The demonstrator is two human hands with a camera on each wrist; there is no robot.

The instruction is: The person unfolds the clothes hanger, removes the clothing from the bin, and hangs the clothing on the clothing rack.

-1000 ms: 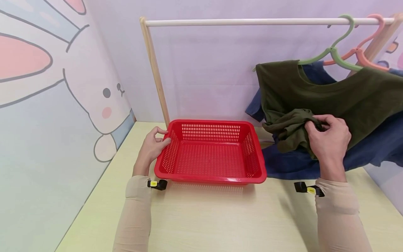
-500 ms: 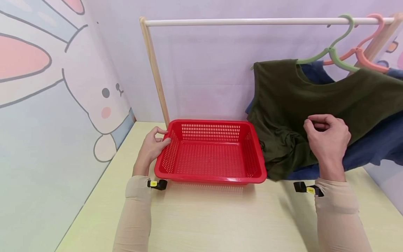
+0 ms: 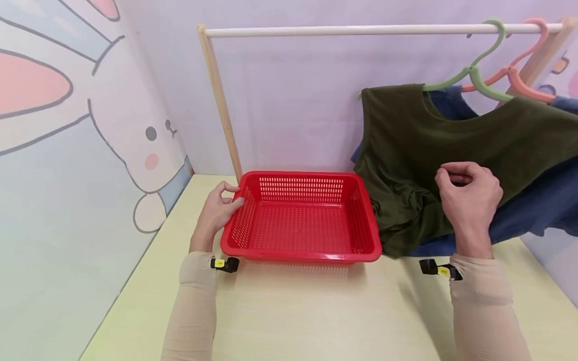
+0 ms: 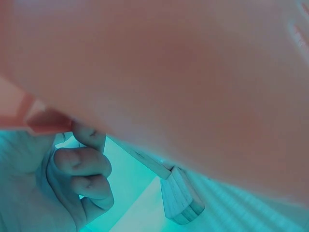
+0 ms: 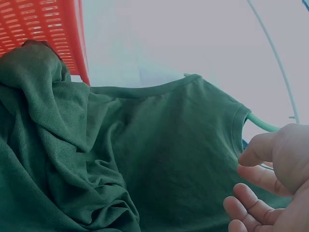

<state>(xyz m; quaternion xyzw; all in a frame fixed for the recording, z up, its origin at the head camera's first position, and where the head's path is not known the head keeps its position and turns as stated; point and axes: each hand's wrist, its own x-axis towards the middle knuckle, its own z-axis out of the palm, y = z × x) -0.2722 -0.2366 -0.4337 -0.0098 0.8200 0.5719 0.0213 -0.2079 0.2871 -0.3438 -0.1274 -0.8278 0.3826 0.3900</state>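
My left hand (image 3: 219, 206) grips the left rim of a red plastic basket (image 3: 300, 257), thumb over the edge. In the left wrist view, the basket's wall (image 4: 183, 87) fills the upper part, with curled fingers (image 4: 87, 162) under it. A dark green shirt (image 3: 406, 130) hangs from a green hanger (image 3: 487, 87), its lower left part bunched in folds beside the basket. In front of it hovers my right hand (image 3: 471, 200), holding nothing. The right wrist view shows that hand's fingers (image 5: 246, 198) loosely bent, apart from the shirt's cloth (image 5: 169, 145).
Behind the green shirt, a blue garment (image 3: 528, 220) hangs on a coral hanger (image 3: 528, 87). Both hangers hook over the right end of a white rail (image 3: 338, 31) with wooden posts (image 3: 221, 100). A rabbit-patterned wall (image 3: 58, 215) borders the pale table (image 3: 307, 316) on the left.
My right hand has let go of the green shirt's gathered cloth, which has dropped down beside the basket and covers more of the blue garment. The left hand stays on the rim.
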